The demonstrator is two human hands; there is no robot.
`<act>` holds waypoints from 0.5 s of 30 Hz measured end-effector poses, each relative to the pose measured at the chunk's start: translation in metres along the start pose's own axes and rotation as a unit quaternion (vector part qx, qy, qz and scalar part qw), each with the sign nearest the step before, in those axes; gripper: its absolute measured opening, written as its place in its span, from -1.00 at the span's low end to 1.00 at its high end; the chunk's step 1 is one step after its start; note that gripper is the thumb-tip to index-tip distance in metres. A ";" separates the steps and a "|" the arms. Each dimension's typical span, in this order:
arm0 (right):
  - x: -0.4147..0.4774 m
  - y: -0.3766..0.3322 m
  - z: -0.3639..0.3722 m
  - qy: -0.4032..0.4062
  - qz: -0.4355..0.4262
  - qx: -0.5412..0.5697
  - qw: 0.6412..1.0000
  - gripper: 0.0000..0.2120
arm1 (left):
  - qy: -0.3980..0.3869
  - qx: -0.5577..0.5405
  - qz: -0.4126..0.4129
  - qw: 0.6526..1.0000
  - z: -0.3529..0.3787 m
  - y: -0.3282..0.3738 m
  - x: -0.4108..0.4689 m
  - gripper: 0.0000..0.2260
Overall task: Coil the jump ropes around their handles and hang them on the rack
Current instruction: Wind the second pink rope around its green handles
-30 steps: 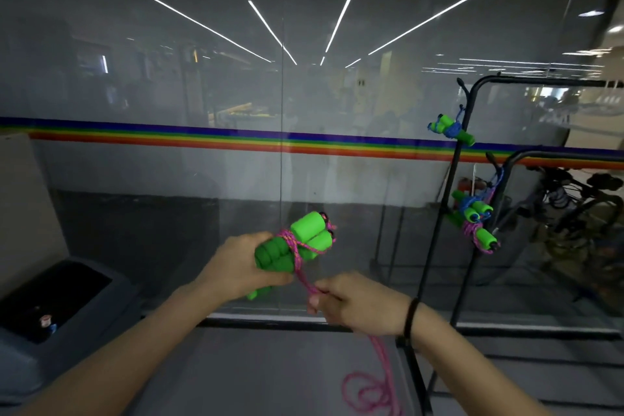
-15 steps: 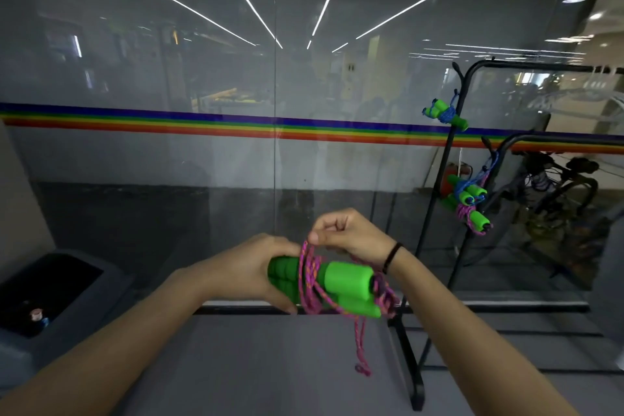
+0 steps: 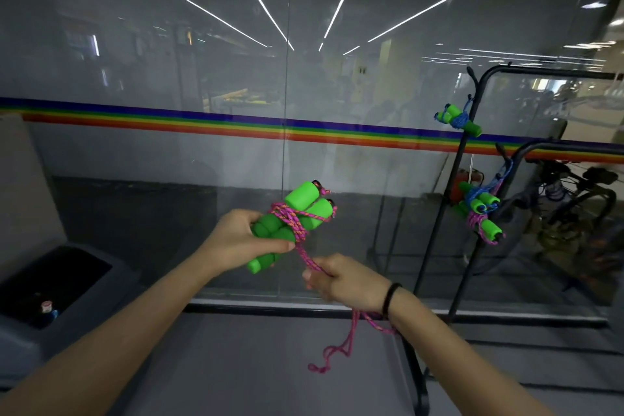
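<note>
A person's left hand (image 3: 236, 240) is wrapped tightly around a pair of bright green foam handles (image 3: 290, 223), held side by side and tilted up toward the right, in front of a glass wall (image 3: 202, 78) with a rainbow stripe. Pink cord (image 3: 292, 219) is wound several times around the middle of the handles. Just below and to the right of the handles, the right hand (image 3: 344, 280) pinches the same cord between closed fingers, pulling it taut from the bundle; the loose end dangles beneath that hand. Well to the right of the handles stands a black metal rack (image 3: 472, 152). Two coiled ropes with green handles hang on it: one (image 3: 457, 118) high up wrapped in blue cord, another bundle (image 3: 479, 209) lower down, which seems to mix blue and pink cord, though it is small and blurred.
</note>
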State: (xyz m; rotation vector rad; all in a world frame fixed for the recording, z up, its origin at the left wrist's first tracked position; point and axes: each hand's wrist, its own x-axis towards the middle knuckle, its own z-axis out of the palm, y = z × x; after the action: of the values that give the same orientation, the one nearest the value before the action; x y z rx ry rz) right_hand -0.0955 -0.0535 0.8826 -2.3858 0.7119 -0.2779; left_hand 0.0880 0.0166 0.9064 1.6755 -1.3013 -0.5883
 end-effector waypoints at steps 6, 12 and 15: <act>-0.011 -0.006 -0.010 0.005 -0.013 -0.085 0.996 -0.69 | 0.089 0.176 0.047 0.979 -0.011 -0.009 0.002 -0.69; -0.018 -0.028 -0.023 0.009 -0.076 -0.241 0.967 -0.78 | 0.048 0.364 0.069 0.928 -0.002 -0.002 -0.004 -0.62; -0.019 -0.046 -0.036 0.005 -0.105 -0.313 0.944 -0.86 | -0.029 0.448 0.081 0.890 0.010 0.004 -0.007 -0.56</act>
State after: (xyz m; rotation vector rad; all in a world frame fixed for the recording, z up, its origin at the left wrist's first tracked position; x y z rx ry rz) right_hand -0.1054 -0.0311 0.9392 -3.0786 0.6112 -0.1650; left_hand 0.0760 0.0196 0.9039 2.2341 -1.9004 0.1218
